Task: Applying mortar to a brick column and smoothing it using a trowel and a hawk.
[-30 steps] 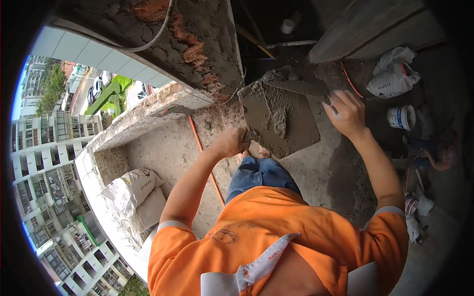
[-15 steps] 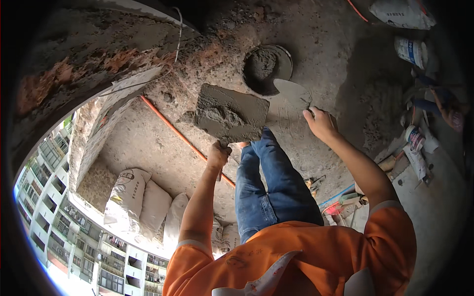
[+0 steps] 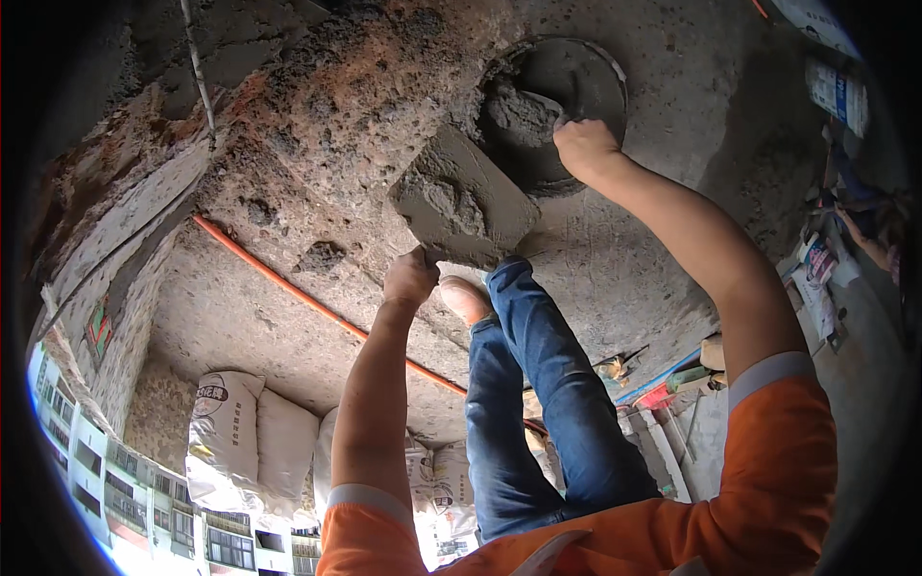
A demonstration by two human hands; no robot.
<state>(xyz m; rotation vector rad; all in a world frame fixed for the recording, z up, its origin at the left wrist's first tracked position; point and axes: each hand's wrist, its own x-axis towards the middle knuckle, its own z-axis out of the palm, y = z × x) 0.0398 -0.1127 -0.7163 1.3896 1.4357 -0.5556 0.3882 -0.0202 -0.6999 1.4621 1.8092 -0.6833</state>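
Note:
My left hand (image 3: 411,278) grips from below a square mortar board (image 3: 466,197) that carries a lump of wet grey mortar and is tilted toward a rough brick and mortar wall (image 3: 327,106). Just beyond the board lies a round pan (image 3: 586,72) with a heap of mortar (image 3: 519,115) in it. My right hand (image 3: 581,144) is closed at that heap, on a trowel whose blade is hidden in the mortar. My legs in blue jeans (image 3: 538,384) stretch out below the board.
An orange hose (image 3: 288,293) runs across the concrete floor. White cement bags (image 3: 230,432) lie at the lower left by a ledge, with tall buildings far below. Small tools (image 3: 624,370) lie by my leg. Another person's hand (image 3: 864,245) and sacks (image 3: 836,86) are at the right.
My right hand went from beside the board to the mortar heap in the round pan. The board stayed in my left hand, and the view swung toward the wall.

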